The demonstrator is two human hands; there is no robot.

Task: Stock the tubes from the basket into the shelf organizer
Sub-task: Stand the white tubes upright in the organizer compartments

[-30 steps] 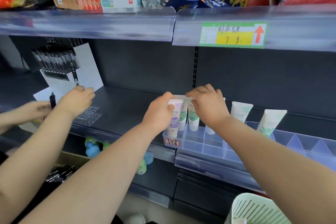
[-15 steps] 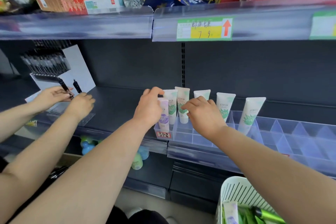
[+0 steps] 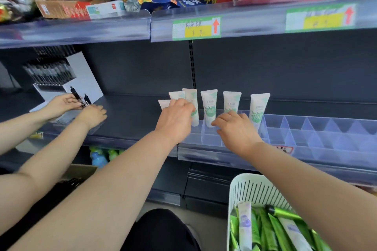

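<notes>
**Setting the end tube into the organizer's left cell**

The left hand (image 3: 175,120) reaches to the left end of the clear shelf organizer (image 3: 306,134). Its fingers are curled round the leftmost tube (image 3: 164,104), and only the flat crimped top shows above the knuckles. The cap end and its cell are hidden behind the hand, so I cannot tell whether the tube is fully down. The right hand (image 3: 236,128) hangs over the front cells, fingers loosely bent with nothing visible in them. Whether it touches the front wall is unclear.

Five more white-and-green tubes (image 3: 209,108) stand cap-down and roughly upright along the back row. The cells to their right hold nothing that shows. The white slotted basket (image 3: 251,187) at lower right is well filled with green and white tubes, so the job looks to be at an early stage.

To do this step well, the tube probably wants lowering straight down, so the cap meets the cell floor rather than a divider edge. The grip should loosen only once the tube stands by itself. The next tube is right against the fingers, so lifting the hand up and away, not sideways, should avoid knocking it. The free right hand could steady the organizer or a neighbouring tube, and then go to the basket.

Far to the left, another person's hands (image 3: 61,104) handle black pens (image 3: 75,92), well apart from this work.
</notes>
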